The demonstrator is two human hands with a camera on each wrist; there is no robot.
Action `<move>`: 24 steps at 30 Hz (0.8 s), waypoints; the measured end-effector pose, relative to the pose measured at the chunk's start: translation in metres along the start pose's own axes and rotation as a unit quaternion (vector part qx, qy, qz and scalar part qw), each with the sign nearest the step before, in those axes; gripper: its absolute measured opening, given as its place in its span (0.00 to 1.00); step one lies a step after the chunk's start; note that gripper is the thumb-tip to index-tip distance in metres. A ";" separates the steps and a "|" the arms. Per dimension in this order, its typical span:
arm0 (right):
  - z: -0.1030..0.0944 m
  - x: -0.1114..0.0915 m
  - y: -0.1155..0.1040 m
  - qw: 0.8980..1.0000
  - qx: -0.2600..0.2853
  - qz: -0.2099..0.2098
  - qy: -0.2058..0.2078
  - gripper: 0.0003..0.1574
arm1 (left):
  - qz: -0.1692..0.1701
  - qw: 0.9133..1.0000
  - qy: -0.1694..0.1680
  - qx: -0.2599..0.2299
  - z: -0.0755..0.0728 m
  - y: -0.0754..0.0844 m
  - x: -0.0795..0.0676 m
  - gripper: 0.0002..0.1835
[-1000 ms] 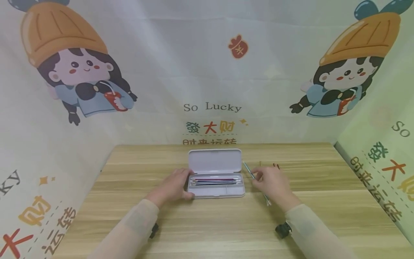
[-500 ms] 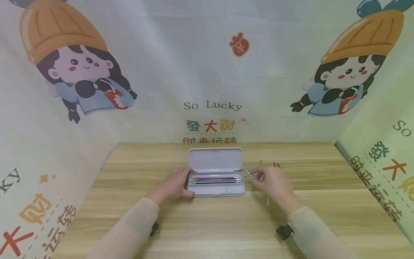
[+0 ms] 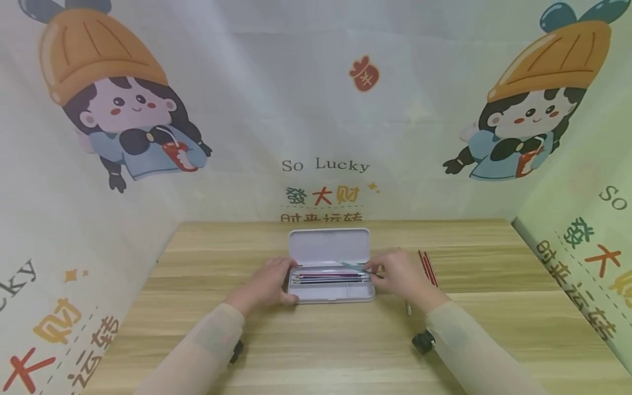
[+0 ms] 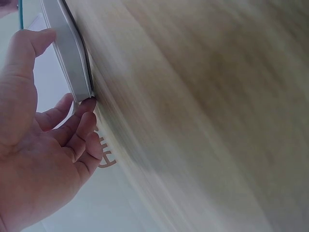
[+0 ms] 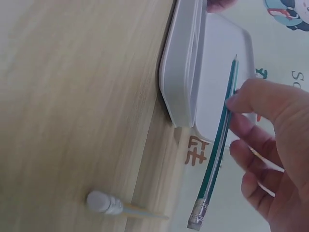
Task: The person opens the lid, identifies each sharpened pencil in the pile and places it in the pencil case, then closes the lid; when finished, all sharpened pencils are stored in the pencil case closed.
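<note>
An opened white pencil case (image 3: 311,292) lies on the table, its lid (image 3: 328,246) tilted up at the back. Several pencils (image 3: 326,278) lie side by side in its rear compartment. My left hand (image 3: 264,282) grips the case's left end, thumb at the front edge and fingers behind. Between thumb and fingertips, my right hand (image 3: 402,277) pinches a green pencil (image 5: 223,128) with a metal-banded eraser end. That pencil slants over the right part of the case, its sharpened tip pointing left toward the lid.
Red pencils (image 3: 428,267) lie on the wooden table (image 3: 326,345) right of my right hand. Another pencil with a pale eraser end (image 5: 104,203) lies partly hidden beneath that hand. A printed cloth backdrop (image 3: 247,109) rises behind the table.
My right hand has moved left with the green pencil, bringing it from beside the case to above it. More of the red pencils now shows. My left hand stays at the case.
</note>
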State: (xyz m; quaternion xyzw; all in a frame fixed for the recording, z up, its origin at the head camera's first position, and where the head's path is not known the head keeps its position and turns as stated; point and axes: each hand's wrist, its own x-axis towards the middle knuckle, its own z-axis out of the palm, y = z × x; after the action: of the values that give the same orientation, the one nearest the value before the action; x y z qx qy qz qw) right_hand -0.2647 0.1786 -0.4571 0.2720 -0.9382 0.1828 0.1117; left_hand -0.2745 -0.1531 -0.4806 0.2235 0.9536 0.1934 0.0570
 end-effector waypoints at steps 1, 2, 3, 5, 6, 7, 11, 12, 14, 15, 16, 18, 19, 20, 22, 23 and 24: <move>0.001 0.002 0.000 1.000 0.004 -0.008 -0.008 0.11 | 0.001 1.000 0.000 -0.001 0.000 0.000 0.000 0.45; 0.002 0.004 0.000 1.000 0.005 -0.018 -0.014 0.11 | 0.002 1.000 0.000 -0.002 0.000 0.001 0.000 0.45; 0.003 0.006 0.000 0.999 0.007 -0.029 -0.022 0.11 | 0.003 1.000 0.000 -0.004 0.000 0.001 0.000 0.45; 0.005 0.012 -0.002 0.998 0.006 -0.057 -0.036 0.11 | 0.004 1.000 0.002 -0.006 0.000 0.002 -0.001 0.44; 0.006 0.015 -0.003 0.997 0.008 -0.070 -0.043 0.11 | 0.002 1.000 0.001 -0.007 0.000 0.002 -0.001 0.44; 0.007 0.019 -0.005 0.995 0.009 -0.082 -0.050 0.11 | 0.002 1.000 0.002 -0.007 0.000 0.002 -0.001 0.44; 0.013 0.034 -0.012 0.991 0.017 -0.109 -0.076 0.10 | 0.005 1.000 0.004 -0.003 -0.001 0.002 -0.001 0.44; 0.015 0.037 -0.014 0.990 0.019 -0.110 -0.082 0.10 | 0.005 1.000 0.003 -0.002 0.000 0.002 -0.001 0.44; 0.021 0.044 -0.017 0.989 0.020 -0.112 -0.094 0.11 | 0.006 1.000 0.002 0.000 0.000 0.002 -0.001 0.44; 0.023 0.047 -0.019 0.988 0.020 -0.113 -0.099 0.11 | 0.006 1.000 0.003 0.001 0.000 0.002 -0.002 0.44; 0.026 0.051 -0.020 0.988 0.020 -0.115 -0.102 0.11 | 0.007 1.000 0.003 0.000 0.000 0.002 -0.002 0.44; 0.030 0.056 -0.023 0.987 0.018 -0.120 -0.107 0.12 | 0.007 1.000 0.001 -0.001 0.000 0.002 -0.002 0.44; 0.032 0.059 -0.024 0.986 0.017 -0.126 -0.107 0.12 | 0.007 1.000 0.000 -0.001 0.000 0.002 -0.002 0.44; 0.034 0.061 -0.025 0.986 0.016 -0.130 -0.106 0.11 | 0.006 1.000 -0.001 -0.002 0.000 0.002 -0.002 0.44; 0.038 0.065 -0.026 0.985 0.018 -0.134 -0.107 0.11 | 0.005 1.000 0.000 -0.003 0.000 0.002 -0.002 0.44; 0.039 0.067 -0.027 0.985 0.019 -0.133 -0.109 0.11 | 0.003 1.000 -0.001 -0.002 0.000 0.002 -0.002 0.44; 0.041 0.068 -0.027 0.985 0.021 -0.131 -0.111 0.10 | 0.002 1.000 -0.002 -0.001 0.000 0.002 -0.002 0.44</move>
State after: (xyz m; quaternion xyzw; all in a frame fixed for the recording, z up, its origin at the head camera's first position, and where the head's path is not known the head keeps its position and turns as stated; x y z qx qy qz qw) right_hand -0.3108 0.1084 -0.4653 0.4134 -0.8969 0.1552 0.0242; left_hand -0.2722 -0.1528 -0.4798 0.2253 0.9529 0.1943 0.0586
